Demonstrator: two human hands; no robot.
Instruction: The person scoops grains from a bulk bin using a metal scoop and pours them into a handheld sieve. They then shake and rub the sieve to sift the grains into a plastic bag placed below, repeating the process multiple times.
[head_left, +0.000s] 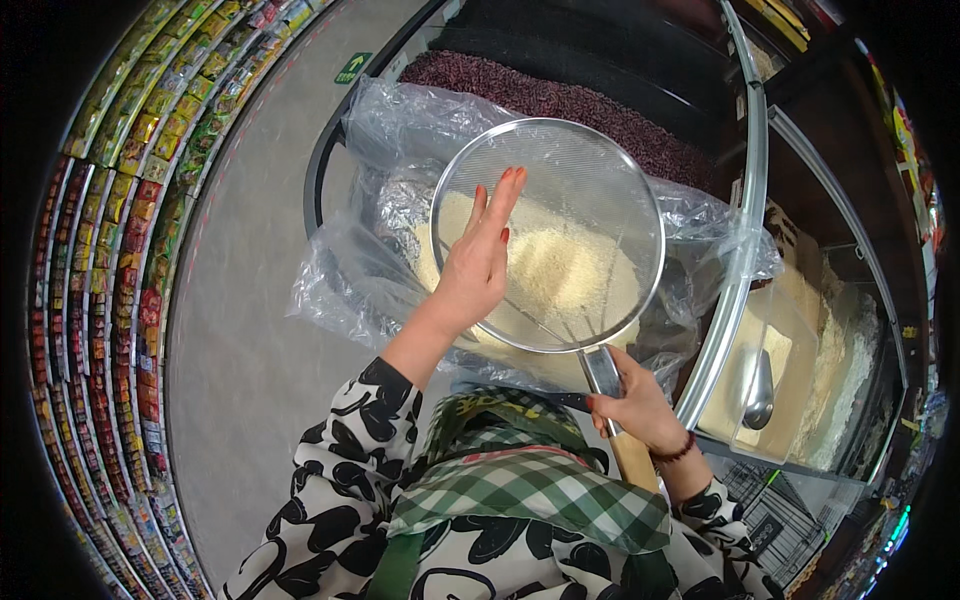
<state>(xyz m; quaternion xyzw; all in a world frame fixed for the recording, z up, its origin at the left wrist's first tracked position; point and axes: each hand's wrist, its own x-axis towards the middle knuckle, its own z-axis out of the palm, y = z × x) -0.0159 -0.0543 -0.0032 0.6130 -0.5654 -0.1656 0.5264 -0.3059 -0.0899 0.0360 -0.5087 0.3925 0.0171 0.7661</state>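
My right hand (636, 401) grips the handle of a large round wire-mesh sieve (592, 187). The handle has a metal neck (601, 375) and a wooden end (634, 461). A small mound of pale yellow grainy powder (559, 270) rests on the mesh. My left hand (480, 247) is held flat over the sieve's left side, holding nothing; whether it touches the rim I cannot tell. Below the sieve, more pale powder (427, 255) lies in a clear plastic bag (337, 281), which is spread wide over a bin. The sieve hides most of the bag's contents.
Dark red beans or grains (510, 82) fill the bin section beyond the bag. A metal rail (739, 277) runs along the right, past which a metal scoop (759, 394) lies in a clear bin of pale flour. Shelves of packaged goods (112, 262) line the left aisle.
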